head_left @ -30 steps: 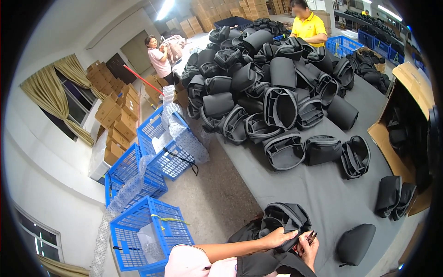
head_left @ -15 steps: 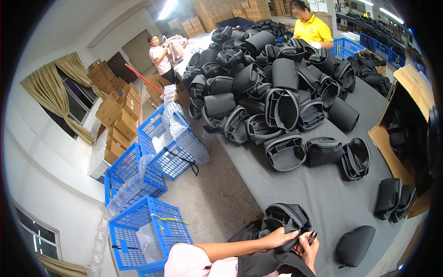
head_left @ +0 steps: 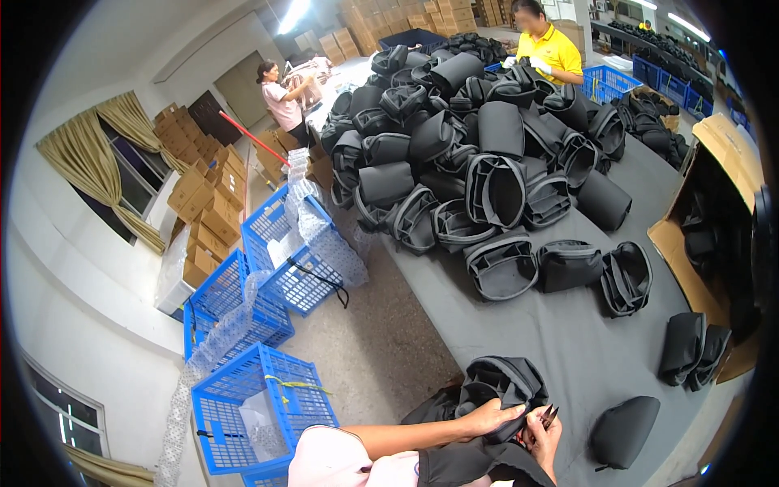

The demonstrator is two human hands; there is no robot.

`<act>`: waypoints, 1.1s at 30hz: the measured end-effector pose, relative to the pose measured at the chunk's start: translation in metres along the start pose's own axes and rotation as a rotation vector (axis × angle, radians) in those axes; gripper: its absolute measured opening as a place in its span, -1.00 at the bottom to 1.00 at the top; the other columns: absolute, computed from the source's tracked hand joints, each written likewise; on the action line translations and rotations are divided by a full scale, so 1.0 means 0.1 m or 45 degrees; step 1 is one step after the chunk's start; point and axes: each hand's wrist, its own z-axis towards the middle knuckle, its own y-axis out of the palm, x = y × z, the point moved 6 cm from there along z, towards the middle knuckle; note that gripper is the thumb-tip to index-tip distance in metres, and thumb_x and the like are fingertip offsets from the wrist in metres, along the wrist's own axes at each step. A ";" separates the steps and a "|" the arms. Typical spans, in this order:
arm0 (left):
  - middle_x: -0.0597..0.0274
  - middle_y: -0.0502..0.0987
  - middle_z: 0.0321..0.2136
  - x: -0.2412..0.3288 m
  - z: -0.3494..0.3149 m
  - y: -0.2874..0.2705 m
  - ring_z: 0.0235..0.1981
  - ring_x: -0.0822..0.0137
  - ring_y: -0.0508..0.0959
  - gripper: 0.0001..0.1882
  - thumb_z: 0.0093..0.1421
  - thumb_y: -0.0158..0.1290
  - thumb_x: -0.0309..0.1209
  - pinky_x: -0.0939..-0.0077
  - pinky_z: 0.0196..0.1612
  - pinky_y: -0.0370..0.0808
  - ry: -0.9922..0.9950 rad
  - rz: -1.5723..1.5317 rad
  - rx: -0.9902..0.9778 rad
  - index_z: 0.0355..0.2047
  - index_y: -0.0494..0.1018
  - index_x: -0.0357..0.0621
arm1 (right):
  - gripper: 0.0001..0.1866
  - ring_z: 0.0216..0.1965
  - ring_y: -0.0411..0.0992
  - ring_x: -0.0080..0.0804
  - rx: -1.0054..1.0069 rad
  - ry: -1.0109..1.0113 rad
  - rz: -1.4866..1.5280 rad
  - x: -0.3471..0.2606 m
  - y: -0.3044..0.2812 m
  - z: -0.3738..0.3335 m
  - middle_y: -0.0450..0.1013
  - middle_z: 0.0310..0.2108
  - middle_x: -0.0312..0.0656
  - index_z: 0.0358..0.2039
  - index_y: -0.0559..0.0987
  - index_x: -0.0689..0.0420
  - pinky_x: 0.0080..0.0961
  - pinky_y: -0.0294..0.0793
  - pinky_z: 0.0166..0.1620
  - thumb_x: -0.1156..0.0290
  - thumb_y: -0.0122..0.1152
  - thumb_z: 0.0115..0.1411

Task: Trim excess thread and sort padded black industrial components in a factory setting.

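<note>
At the near table edge, my left hand (head_left: 491, 417) grips a black padded bag (head_left: 501, 383), thumb over its rim. The bag's open top shows grey-edged dividers inside. My right hand (head_left: 542, 435) is closed around thread snips (head_left: 550, 415), whose dark pointed blades stick up beside the bag's lower right side. Whether the right fingers also pinch the bag is hidden. Dark cloth (head_left: 462, 466) lies across my lap. To the right of my hands lies another black bag (head_left: 625, 433).
A big heap of black bags (head_left: 442, 138) covers the far part of the grey table (head_left: 568, 333). An open carton (head_left: 673, 252) with dark items stands at right. Blue crates (head_left: 251, 406) and bubble wrap (head_left: 219, 337) line the floor at left. A yellow-shirted person (head_left: 552, 53) works behind the heap.
My hands and the bag have barely moved. The pink-shirted person at far left has turned toward the table, and the yellow-shirted person's gloved hands have shifted.
</note>
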 end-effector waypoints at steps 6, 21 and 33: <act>0.37 0.45 -0.42 0.38 -0.24 0.13 -0.37 0.56 0.37 -0.54 0.16 -0.02 -0.02 0.63 -0.33 0.34 0.059 -0.170 -0.179 -0.25 0.44 -0.24 | -0.80 -0.86 0.11 -0.66 0.009 0.007 -0.016 0.03 -0.06 -0.01 0.23 -0.80 -0.34 -0.48 0.36 0.19 -0.70 0.06 -0.79 0.39 0.17 0.08; 0.24 0.34 -0.61 0.30 -0.16 -0.01 -0.49 0.48 0.33 -0.24 0.01 0.00 0.22 0.57 -0.48 0.32 -0.001 0.172 0.080 -0.55 0.34 -0.47 | -0.81 -0.88 0.02 -0.68 0.036 -0.056 -0.021 0.04 -0.02 0.00 0.15 -0.83 -0.39 -0.50 0.37 0.19 -0.69 -0.04 -0.80 0.37 0.15 0.06; 0.34 0.35 -0.61 0.42 -0.27 0.06 -0.54 0.56 0.29 -0.39 0.08 0.02 0.11 0.58 -0.53 0.28 0.006 0.033 0.048 -0.55 0.38 -0.35 | -0.85 -0.85 0.12 -0.66 0.064 0.060 -0.008 -0.05 0.03 -0.04 0.23 -0.79 -0.35 -0.48 0.37 0.21 -0.72 0.08 -0.75 0.44 0.14 0.08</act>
